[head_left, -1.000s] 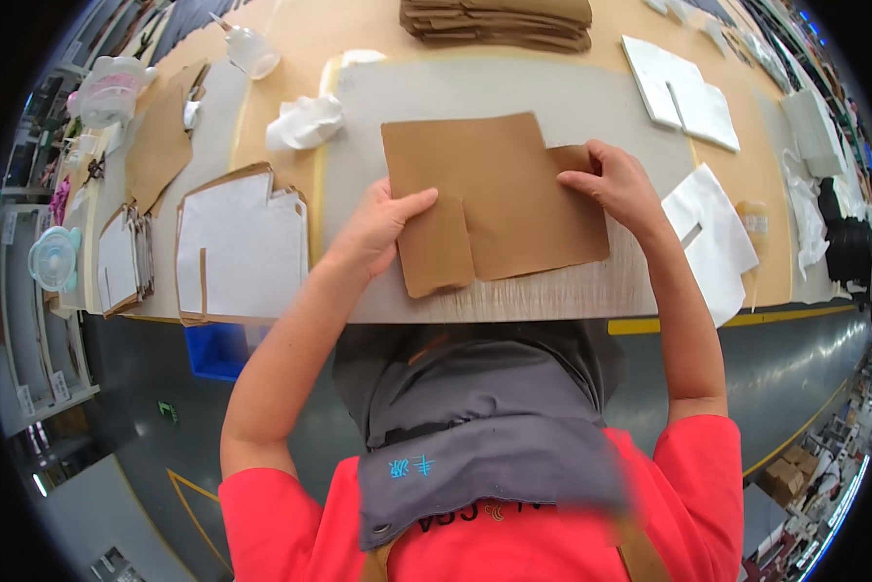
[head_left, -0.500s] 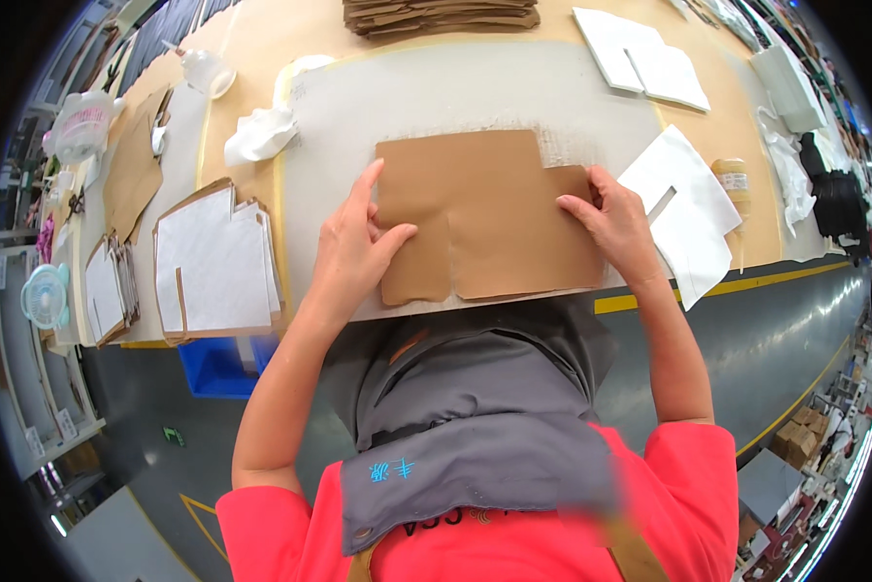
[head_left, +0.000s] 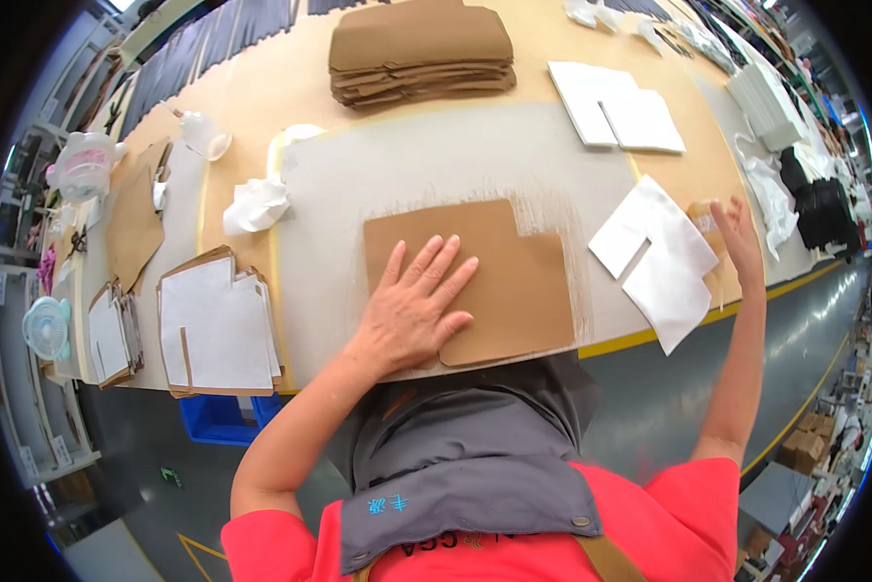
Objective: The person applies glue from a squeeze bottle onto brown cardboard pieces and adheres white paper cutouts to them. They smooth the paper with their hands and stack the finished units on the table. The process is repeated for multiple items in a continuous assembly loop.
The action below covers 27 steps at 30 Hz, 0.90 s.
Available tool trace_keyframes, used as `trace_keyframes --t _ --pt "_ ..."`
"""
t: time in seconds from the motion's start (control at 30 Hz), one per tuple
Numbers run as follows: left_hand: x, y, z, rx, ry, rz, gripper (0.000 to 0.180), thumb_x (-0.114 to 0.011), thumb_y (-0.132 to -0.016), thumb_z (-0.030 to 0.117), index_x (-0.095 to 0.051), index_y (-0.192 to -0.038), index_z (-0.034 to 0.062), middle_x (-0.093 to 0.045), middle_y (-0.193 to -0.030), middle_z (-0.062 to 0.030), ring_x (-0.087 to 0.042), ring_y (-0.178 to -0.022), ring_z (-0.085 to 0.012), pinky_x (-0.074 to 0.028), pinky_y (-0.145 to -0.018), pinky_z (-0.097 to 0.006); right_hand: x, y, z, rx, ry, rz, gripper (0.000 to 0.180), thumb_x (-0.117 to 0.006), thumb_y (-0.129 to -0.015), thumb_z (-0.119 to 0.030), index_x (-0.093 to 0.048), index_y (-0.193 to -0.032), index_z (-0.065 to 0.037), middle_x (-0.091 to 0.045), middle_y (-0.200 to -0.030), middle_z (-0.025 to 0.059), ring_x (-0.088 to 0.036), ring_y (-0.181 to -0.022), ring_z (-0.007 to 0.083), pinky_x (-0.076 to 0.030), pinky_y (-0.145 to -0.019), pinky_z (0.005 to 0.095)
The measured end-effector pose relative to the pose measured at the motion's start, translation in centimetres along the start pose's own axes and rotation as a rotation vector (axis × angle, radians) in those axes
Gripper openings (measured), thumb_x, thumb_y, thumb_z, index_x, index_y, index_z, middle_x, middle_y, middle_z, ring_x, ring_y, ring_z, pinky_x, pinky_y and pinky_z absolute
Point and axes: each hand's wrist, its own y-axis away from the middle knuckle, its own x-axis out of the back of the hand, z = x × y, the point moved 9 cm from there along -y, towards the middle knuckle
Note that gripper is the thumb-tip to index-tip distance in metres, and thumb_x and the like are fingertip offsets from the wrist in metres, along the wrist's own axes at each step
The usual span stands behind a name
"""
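Observation:
A brown cut panel lies flat on a grey mat at the near table edge. My left hand presses flat on the panel's left half, fingers spread. My right hand is off the panel, stretched out to the right with fingers apart, over a small brown object at the edge of the white cut pieces. It holds nothing that I can see.
A stack of brown panels sits at the far side. White sheets lie behind the mat on the right. A stack of white-faced pieces and a crumpled white cloth are on the left. A blue bin stands below the table.
My right hand left the brown panel and reached out to the right past the white pieces. My left hand slid toward the panel's middle and stays flat on it.

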Motion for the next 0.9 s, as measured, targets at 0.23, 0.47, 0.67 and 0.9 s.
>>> trace_keyframes --t 0.23,0.47,0.67,0.9 --pt "-0.6 0.3 -0.1 0.03 -0.069 -0.054 0.067 -0.044 -0.101 0.053 -0.034 -0.157 0.0195 -0.024 -0.165 -0.01 -0.02 -0.153 -0.0286 -0.006 -0.121 -0.061 -3.6 -0.8 4.4 -0.283 -0.319 -0.477 0.056 -0.073 -0.091 -0.047 -0.062 -0.126 -0.005 -0.068 -0.108 0.0031 -0.064 -0.098 0.0107 -0.05 -0.086 0.0274" --pt "-0.7 0.5 -0.1 0.036 -0.108 -0.056 0.066 -0.044 -0.1 0.055 -0.036 -0.157 0.0205 -0.025 -0.165 -0.0082 -0.019 -0.153 -0.0285 -0.005 -0.12 -0.065 2.3 -4.4 10.3 -0.347 -0.696 -0.149 0.056 -0.073 -0.091 -0.048 -0.061 -0.129 -0.008 -0.068 -0.108 0.0009 -0.066 -0.095 0.0131 -0.053 -0.083 0.0294" --pt "-0.7 0.7 -0.1 0.046 -0.12 -0.04 0.066 -0.043 -0.1 0.056 -0.037 -0.156 0.0223 -0.025 -0.165 -0.008 -0.019 -0.153 -0.0295 -0.005 -0.12 -0.064 8.9 -3.5 10.3 -0.213 -1.285 -0.049 0.068 -0.071 -0.092 -0.049 -0.052 -0.14 -0.004 -0.061 -0.132 0.0144 -0.064 -0.115 0.024 -0.058 -0.086 0.0326" --pt "-0.4 1.6 -0.4 0.085 -0.102 -0.018 0.064 -0.047 -0.099 0.055 -0.039 -0.155 0.0268 -0.024 -0.165 -0.0115 -0.02 -0.152 -0.0336 -0.007 -0.12 -0.063 -0.3 9.2 -7.9 0.097 -1.574 -0.35 0.073 -0.066 -0.094 -0.042 -0.038 -0.15 -0.004 -0.046 -0.149 0.0236 -0.05 -0.134 0.0378 -0.059 -0.098 0.0403"
